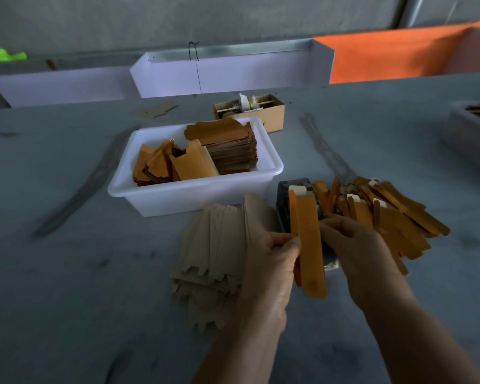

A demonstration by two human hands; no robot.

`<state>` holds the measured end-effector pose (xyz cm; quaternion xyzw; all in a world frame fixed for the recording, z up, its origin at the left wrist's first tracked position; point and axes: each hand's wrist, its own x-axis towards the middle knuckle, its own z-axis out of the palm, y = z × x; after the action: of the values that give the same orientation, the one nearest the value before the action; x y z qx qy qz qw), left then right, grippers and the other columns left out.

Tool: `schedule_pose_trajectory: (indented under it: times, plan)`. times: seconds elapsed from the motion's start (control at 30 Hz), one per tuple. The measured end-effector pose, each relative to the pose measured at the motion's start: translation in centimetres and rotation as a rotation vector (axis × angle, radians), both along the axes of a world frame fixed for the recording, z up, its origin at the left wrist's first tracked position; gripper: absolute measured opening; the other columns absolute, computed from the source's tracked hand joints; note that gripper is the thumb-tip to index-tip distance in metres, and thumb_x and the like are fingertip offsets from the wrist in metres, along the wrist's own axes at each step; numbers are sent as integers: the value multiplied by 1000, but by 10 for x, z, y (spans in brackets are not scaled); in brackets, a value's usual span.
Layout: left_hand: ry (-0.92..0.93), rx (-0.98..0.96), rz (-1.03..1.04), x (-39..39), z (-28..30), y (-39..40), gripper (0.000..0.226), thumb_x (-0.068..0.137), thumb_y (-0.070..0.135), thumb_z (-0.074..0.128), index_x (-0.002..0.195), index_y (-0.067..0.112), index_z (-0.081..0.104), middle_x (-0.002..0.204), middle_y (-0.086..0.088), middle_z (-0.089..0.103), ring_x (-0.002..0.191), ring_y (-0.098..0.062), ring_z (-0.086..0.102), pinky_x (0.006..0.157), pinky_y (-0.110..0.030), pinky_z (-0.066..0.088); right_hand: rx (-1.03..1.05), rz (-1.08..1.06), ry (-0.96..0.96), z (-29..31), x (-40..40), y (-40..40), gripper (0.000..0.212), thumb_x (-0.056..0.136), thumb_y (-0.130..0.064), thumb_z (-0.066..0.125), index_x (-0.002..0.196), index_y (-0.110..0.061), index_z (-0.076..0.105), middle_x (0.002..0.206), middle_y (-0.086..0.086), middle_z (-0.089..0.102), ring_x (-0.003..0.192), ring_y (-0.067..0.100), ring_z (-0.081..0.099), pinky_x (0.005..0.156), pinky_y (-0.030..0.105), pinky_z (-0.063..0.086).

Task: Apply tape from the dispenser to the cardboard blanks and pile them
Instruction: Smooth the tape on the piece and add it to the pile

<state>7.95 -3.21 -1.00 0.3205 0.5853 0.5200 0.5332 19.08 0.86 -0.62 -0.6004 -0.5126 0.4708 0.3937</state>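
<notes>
The left hand [272, 261] pinches the left edge of a folded orange cardboard blank [309, 242] between thumb and curled fingers, and the right hand [352, 245] pinches its right edge in the same way, so the strip stands almost upright between them with its top end at the white tape tab on the dark tape dispenser [297, 200]. The likely trouble lies at that top end: if the blank meets the tab off-centre or tilted, the tape could go on crooked or wrinkled, and a pull that is not square to the cutter might tear it ragged or drag the dispenser along the grey table [67, 300]. With only edge pinches, the narrow strip could also twist or spring open along its fold. Both wrists are bent slightly inward and the forearms run in from the lower frame, converging over the dispenser. The taped blanks [394, 217] lie fanned just right of it, a stack of untaped pale blanks [214, 250] just left, and a white plastic bin [194, 195] of more blanks sits behind.
</notes>
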Motion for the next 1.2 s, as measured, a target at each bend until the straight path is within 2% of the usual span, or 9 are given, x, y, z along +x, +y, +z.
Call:
schedule_pose_trajectory:
  times: [0.1, 0.2, 0.33, 0.47, 0.67, 0.83, 1.03, 1.13, 1.2]
  plan:
    - [7, 5, -1, 0, -1, 0, 9, 93, 23, 59, 92, 16, 64, 76, 3, 67, 61, -1, 61, 57, -15, 50, 26, -57, 63, 1, 5, -6, 16, 88, -24, 59, 82, -13, 69, 84, 12, 68, 81, 22, 63, 74, 35, 49]
    - [17, 13, -10, -1, -2, 0, 8, 93, 22, 59, 89, 17, 63, 71, 6, 66, 53, 4, 60, 52, -11, 47, 69, -61, -136, -3, 9, -11, 15, 88, -20, 60, 79, -9, 65, 87, 17, 63, 70, 18, 54, 60, 26, 40]
    - [10, 30, -9, -2, -2, 1, 9, 92, 22, 60, 86, 18, 63, 71, 5, 67, 56, 1, 62, 53, -13, 50, 123, -78, -376, -9, 5, -17, 15, 87, -20, 62, 80, -10, 69, 115, 7, 60, 102, 26, 56, 83, 39, 48]
    - [16, 52, -43, -2, -1, 0, 9, 91, 24, 62, 87, 16, 64, 79, 0, 70, 68, -8, 64, 63, -22, 52, 167, -111, -432, -7, -1, -23, 15, 87, -22, 63, 73, -19, 61, 125, 4, 53, 113, 25, 51, 94, 46, 46]
    - [93, 53, -93, -2, 1, 3, 6, 92, 24, 61, 90, 19, 62, 84, 1, 69, 72, -6, 66, 58, -16, 50, 212, -144, -382, -15, -5, -28, 20, 88, -19, 61, 70, -24, 57, 123, 5, 55, 109, 24, 54, 92, 46, 48]
    - [170, 61, -82, 2, 6, 5, 6, 93, 22, 59, 87, 20, 60, 90, -8, 70, 76, -16, 67, 62, -22, 54, 230, -186, -332, -23, -6, -30, 14, 89, -13, 60, 75, -17, 61, 123, 6, 56, 104, 21, 55, 84, 34, 47]
    - [297, 59, -88, 4, 7, 6, 10, 92, 24, 59, 82, 26, 58, 84, -1, 66, 81, -21, 67, 76, -40, 57, 317, -99, -675, -20, 0, -27, 11, 89, -11, 60, 86, -3, 66, 117, 6, 53, 110, 23, 45, 85, 30, 41]
    - [277, 28, -112, 2, 9, 7, 8, 92, 25, 59, 84, 25, 59, 87, -2, 68, 82, -20, 67, 75, -37, 56, 390, -116, -574, -13, 8, -31, 7, 88, -12, 60, 81, -14, 61, 100, 2, 53, 91, 20, 53, 66, 20, 40]
    - [242, 15, -124, 0, 10, 6, 7, 91, 24, 60, 84, 23, 61, 87, -2, 68, 76, -14, 66, 68, -28, 54, 339, -143, -356, -7, 17, -33, 14, 88, -14, 59, 76, -19, 55, 85, -1, 56, 77, 18, 55, 61, 22, 41]
